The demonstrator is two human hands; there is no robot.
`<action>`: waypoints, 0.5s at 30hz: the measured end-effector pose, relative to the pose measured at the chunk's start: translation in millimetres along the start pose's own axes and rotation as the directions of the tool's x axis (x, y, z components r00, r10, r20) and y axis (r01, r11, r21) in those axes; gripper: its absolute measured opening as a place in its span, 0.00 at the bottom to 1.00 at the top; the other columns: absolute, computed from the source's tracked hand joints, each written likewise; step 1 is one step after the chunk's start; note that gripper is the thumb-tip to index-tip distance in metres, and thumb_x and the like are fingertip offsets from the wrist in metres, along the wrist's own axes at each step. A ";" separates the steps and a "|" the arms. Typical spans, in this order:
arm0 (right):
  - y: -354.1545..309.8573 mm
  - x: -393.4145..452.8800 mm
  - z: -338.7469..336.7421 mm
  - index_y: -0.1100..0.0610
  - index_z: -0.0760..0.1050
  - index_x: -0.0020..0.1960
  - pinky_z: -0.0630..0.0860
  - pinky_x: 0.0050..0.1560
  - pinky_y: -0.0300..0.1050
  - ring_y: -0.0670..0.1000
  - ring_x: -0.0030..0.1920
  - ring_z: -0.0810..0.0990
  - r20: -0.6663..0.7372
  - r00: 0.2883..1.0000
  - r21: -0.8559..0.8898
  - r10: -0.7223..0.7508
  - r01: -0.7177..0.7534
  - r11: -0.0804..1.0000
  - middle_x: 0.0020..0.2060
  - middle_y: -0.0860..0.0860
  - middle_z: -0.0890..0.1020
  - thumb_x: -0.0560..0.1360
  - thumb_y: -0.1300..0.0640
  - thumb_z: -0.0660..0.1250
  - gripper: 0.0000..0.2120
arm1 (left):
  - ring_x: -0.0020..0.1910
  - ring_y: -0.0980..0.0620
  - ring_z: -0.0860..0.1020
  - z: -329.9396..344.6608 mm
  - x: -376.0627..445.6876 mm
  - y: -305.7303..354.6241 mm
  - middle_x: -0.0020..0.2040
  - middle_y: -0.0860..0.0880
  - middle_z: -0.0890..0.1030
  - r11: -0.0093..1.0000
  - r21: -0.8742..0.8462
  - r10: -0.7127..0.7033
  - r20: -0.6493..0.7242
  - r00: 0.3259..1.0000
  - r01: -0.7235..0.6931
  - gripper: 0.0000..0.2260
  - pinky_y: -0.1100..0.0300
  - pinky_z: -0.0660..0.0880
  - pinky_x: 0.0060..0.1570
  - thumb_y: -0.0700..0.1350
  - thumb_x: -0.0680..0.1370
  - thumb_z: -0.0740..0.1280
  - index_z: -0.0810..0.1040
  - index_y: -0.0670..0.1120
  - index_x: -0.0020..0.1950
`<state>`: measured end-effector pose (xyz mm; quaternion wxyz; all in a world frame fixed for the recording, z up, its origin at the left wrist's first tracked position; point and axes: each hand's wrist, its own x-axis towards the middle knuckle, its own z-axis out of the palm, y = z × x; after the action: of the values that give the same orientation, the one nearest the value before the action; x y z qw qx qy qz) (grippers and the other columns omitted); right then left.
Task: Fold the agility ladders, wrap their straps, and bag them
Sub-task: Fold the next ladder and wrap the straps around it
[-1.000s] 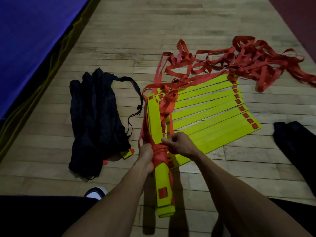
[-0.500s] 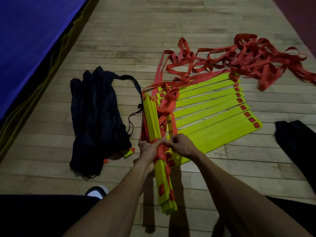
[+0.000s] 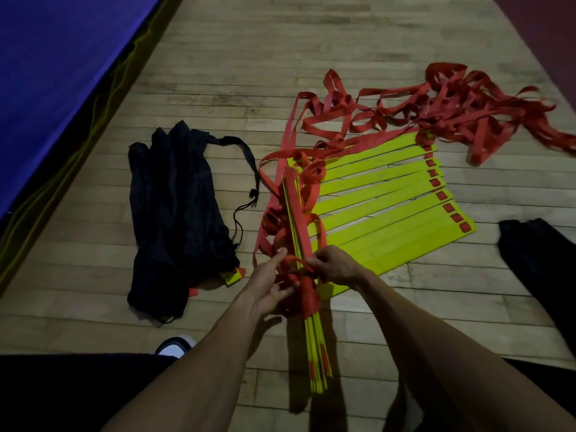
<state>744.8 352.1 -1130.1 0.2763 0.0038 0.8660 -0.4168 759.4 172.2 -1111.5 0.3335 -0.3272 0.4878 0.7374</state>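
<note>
folded ladder bundle (image 3: 304,266): yellow rungs stacked edge-up, held above the wooden floor (image 3: 218,73) near its near edge, red strap wound around the middle of the stack. left hand (image 3: 271,286): fingers spread and fairly straight, palm against the left side of the wrapped section, thumb by the strap loop; it grips nothing firmly that can be seen. right hand (image 3: 335,266): fingers curled, pinching the red strap (image 3: 296,262) where it crosses the bundle. loose loops of the same strap hang on the bundle's left side. second ladder (image 3: 383,210): yellow rungs fanned flat on the floor just right of the bundle, red tabs along their far ends. tangled red straps (image 3: 452,110): heaped on the floor beyond the fanned rungs, toward the far right. black drawstring bag (image 3: 177,219): lying on the floor left of the bundle, yellow rung end and red tab showing at its near opening. blue mat (image 3: 56,57): along the floor's left edge. dark cloth (image 3: 536,254): at the right edge. white shoe tip (image 3: 174,347): near edge.
</note>
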 end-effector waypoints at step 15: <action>23.2 4.3 29.3 0.60 0.71 0.39 0.67 0.41 0.51 0.56 0.38 0.73 -0.153 0.981 -0.023 0.123 -0.128 0.992 0.36 0.59 0.75 0.84 0.51 0.58 0.18 | 0.32 0.45 0.76 4.5 20.2 -52.3 0.33 0.44 0.77 0.924 0.381 0.077 -0.283 0.956 0.039 0.08 0.57 0.69 0.31 0.40 0.78 0.62 0.77 0.42 0.41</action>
<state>760.6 345.0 -1163.5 0.2355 0.0853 0.8892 -0.3828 789.6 195.6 -1152.6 0.3077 -0.3566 0.6694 0.5745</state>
